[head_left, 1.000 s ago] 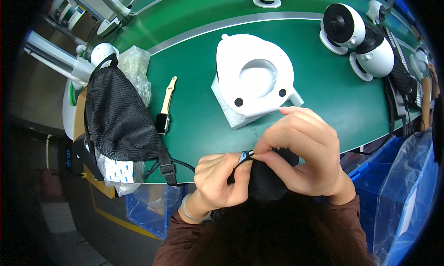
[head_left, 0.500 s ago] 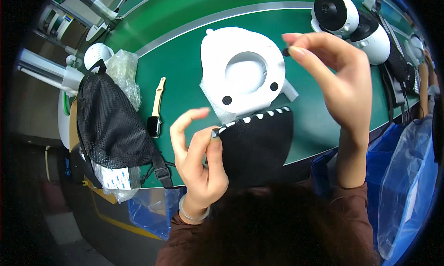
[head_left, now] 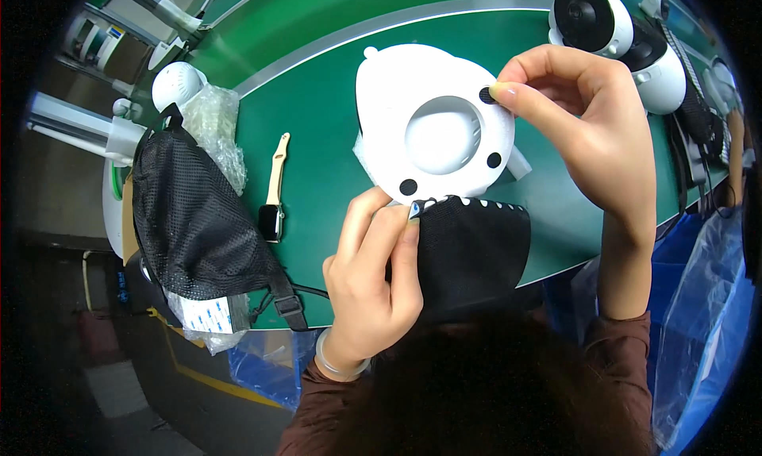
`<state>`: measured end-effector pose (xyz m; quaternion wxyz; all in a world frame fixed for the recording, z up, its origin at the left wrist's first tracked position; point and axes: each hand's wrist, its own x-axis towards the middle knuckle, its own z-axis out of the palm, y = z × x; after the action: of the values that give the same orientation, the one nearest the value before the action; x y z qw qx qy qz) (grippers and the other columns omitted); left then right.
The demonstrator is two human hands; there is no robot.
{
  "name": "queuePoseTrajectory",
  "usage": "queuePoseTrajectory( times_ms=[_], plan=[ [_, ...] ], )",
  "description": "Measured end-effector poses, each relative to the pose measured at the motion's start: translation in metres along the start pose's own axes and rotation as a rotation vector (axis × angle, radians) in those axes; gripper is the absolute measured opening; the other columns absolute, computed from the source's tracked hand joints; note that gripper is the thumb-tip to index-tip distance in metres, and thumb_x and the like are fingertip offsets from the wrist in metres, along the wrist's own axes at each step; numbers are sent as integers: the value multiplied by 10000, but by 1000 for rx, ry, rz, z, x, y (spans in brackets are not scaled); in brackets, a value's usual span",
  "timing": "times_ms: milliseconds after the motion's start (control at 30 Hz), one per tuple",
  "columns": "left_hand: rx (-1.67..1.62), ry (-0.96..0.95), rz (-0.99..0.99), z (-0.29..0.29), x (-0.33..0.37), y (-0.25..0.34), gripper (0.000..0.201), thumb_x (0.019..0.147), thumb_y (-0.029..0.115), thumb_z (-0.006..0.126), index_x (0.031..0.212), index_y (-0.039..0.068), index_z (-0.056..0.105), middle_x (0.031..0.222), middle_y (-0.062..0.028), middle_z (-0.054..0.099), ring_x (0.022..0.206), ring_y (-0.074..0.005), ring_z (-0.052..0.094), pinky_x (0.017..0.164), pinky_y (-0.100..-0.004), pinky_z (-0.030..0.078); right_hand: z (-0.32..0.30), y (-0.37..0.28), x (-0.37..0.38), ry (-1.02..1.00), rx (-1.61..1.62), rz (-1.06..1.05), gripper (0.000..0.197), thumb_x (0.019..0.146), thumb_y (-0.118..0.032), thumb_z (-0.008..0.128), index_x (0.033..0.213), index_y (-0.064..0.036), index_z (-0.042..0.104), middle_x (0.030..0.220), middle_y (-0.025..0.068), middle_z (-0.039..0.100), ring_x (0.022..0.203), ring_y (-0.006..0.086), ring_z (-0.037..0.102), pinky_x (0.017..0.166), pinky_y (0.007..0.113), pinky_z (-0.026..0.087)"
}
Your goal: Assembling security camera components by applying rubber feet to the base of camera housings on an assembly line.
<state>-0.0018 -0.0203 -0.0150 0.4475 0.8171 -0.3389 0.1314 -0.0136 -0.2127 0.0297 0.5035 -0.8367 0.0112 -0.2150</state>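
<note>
A white rounded housing [head_left: 389, 99] with a large round recess lies on the green table. Two black round pads, a lower-left pad [head_left: 408, 187] and a lower-right pad [head_left: 494, 160], sit flat on its face. At its upper right edge, my right hand [head_left: 595, 130] pinches a third black round pad [head_left: 487, 96] against the surface with thumb and forefinger. My left hand [head_left: 369, 277] is closed on the corner of a black sheet [head_left: 476, 253], whose upper edge shows a row of white spots. The sheet's upper edge is close by the housing's lower rim.
On the left lie a black mesh bag [head_left: 198, 218], crumpled bubble wrap [head_left: 221, 130] and a watch [head_left: 271, 220] with a pale strap. White cameras with black fronts [head_left: 587, 19] stand at the far right. Blue bins with clear liners [head_left: 690, 313] are below the table's right edge.
My right hand has brought the black pad down onto the housing's upper right. My left hand has moved right and up with the sheet, nearer the housing.
</note>
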Motion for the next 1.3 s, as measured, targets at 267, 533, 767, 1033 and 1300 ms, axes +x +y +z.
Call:
queuePoseTrajectory(
  times_ms=[267,533,767,1033,1300],
  plan=[
    [0,24,83,4,0,-4,97,746,-32,516,836,-4,536,906,-129,535,528,-209,520,466,-258,399,-8,-1,9,-45,-152,87,140,729,-129,625,722,-2,568,679,53,593,619,86,567,567,172,434],
    [-214,232,185,-8,-19,-7,168,818,47,399,834,-82,505,825,-181,586,504,-122,487,473,-218,388,10,-24,-47,-3,-85,-366,304,589,-69,705,850,24,578,822,84,610,749,180,576,618,253,439],
    [-190,26,-4,-9,-21,8,102,722,-43,528,813,-30,573,646,-85,597,478,-110,536,462,-190,397,24,-14,-56,-118,-140,-336,188,564,17,671,737,-24,611,675,75,584,621,199,551,554,264,424],
    [-128,135,134,-8,-23,3,76,712,-67,536,779,-52,567,628,-90,588,425,-119,506,432,-198,388,30,-23,-64,-40,-216,-369,186,564,-15,685,727,-67,610,667,31,595,641,181,574,642,299,458],
    [-93,134,143,-7,-21,4,78,699,-75,548,774,-58,562,615,-95,583,426,-125,514,427,-204,394,36,-23,-69,91,-306,-399,167,578,-37,692,709,-90,602,698,14,617,649,159,595,704,324,470]
  ],
)
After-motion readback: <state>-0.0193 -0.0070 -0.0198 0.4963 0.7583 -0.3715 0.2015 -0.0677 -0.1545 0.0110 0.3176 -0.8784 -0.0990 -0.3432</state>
